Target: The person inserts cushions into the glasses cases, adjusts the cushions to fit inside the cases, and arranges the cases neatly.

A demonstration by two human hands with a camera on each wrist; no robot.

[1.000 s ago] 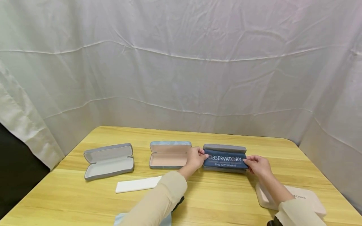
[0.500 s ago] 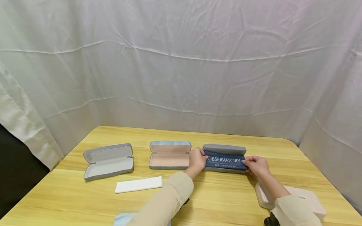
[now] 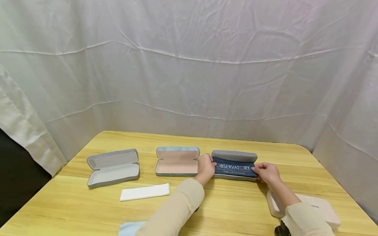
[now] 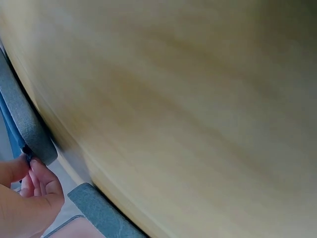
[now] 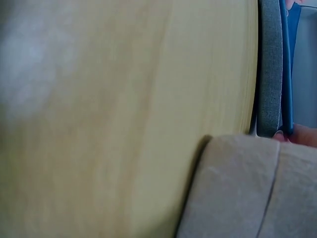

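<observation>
- Near the far edge of the table (image 3: 227, 209), right of its middle, a gray hinged case (image 3: 234, 155) stands open, its lid raised at the back.
- Across that case's mouth lies a dark blue cloth (image 3: 234, 168) lettered "OBSERVATORY" and "THE OPTICIANS"; how deep it sits cannot be told.
- The left hand (image 3: 205, 166) pinches the cloth's left end between thumb and fingers, just beside the neighboring case.
- The right hand (image 3: 268, 173) pinches the cloth's right end, thumb on top.
- Left of the gray case, also near the far edge, a blue-gray case with pink lining (image 3: 176, 166) stands open.
- Toward the table's far left corner, another open gray case (image 3: 114, 174) sits slightly turned.
- Nearer the viewer, a white folded strip (image 3: 144, 192) lies flat.
- At the bottom of the head view, a light blue cloth (image 3: 128, 228) shows partly beside the left sleeve (image 3: 174, 209).
- Near the table's right edge, a pale pink case (image 3: 320, 209) lies closed, partly behind the right forearm.
</observation>
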